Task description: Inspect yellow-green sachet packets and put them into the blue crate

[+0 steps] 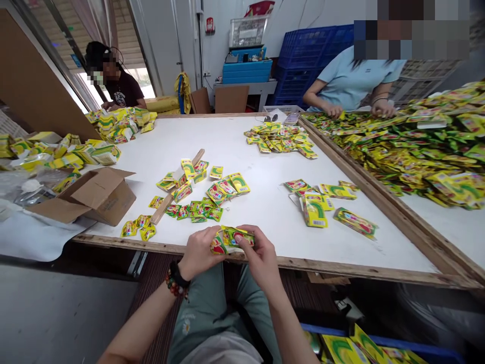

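At the table's near edge my left hand (199, 253) is closed around a yellow printed packet (219, 245) with a red and green picture. My right hand (263, 258) grips a small green and yellow sachet (229, 236), its thumb pressed on the front. The two items meet between my hands, and I cannot tell whether one sits inside the other. Just beyond lie several small green sachets (199, 211) and a group of larger yellow packets (227, 188). A wooden strip (162, 208) lies left of them, partly under other packets.
An open cardboard box (109, 197) stands at the left. Loose packets (314, 210) lie to the right, with a pile (278, 137) farther back. Beyond a wooden divider (364, 194) is a large heap (424, 141), where a co-worker (356, 83) handles packets. Another person (121, 91) sits far left.
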`<action>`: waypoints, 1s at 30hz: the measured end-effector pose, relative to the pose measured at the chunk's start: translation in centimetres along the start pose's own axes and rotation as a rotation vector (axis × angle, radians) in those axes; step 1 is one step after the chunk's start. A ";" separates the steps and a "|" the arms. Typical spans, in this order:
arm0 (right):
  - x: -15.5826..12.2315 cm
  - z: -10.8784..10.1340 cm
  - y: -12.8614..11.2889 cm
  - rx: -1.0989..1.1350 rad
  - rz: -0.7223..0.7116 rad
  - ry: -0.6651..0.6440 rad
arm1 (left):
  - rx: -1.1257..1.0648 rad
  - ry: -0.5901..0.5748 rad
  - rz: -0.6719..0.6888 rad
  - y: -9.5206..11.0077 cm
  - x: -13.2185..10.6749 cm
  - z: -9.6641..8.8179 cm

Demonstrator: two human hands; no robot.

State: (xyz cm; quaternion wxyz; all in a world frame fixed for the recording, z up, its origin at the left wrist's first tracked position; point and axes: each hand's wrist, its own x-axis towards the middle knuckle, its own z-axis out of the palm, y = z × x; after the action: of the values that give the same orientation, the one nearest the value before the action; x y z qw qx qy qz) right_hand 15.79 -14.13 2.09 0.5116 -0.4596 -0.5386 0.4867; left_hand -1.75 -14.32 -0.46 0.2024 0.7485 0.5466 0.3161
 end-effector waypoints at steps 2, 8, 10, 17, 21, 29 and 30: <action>-0.5 0.3 -0.2 -0.189 -0.102 0.067 | 0.078 0.093 -0.065 0.1 0.0 1.1; -0.4 0.4 -0.6 -0.713 -0.227 0.015 | 0.150 0.208 -0.077 0.9 -0.4 3.8; 0.0 0.3 -0.9 -0.836 -0.237 0.023 | 0.057 0.231 -0.074 1.1 -0.3 4.3; 0.7 1.0 -1.1 -0.791 -0.431 0.036 | -0.320 0.244 -0.065 0.6 -0.3 4.9; 0.1 2.2 -0.7 -0.828 -0.453 0.174 | -0.374 0.249 -0.057 -0.3 -0.9 5.2; 1.4 1.9 -0.6 -0.650 -0.339 0.179 | -0.349 0.303 -0.075 -0.5 -1.2 5.3; 1.6 1.7 -0.5 -0.629 -0.342 0.184 | -0.337 0.298 -0.072 -0.4 -1.1 5.3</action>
State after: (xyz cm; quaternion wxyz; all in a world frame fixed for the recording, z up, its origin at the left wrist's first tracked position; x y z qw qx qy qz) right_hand 13.99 -12.71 2.77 0.4657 -0.5395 -0.6826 0.1615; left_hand 1.44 -15.02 -4.77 0.2527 0.6295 0.5362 0.5024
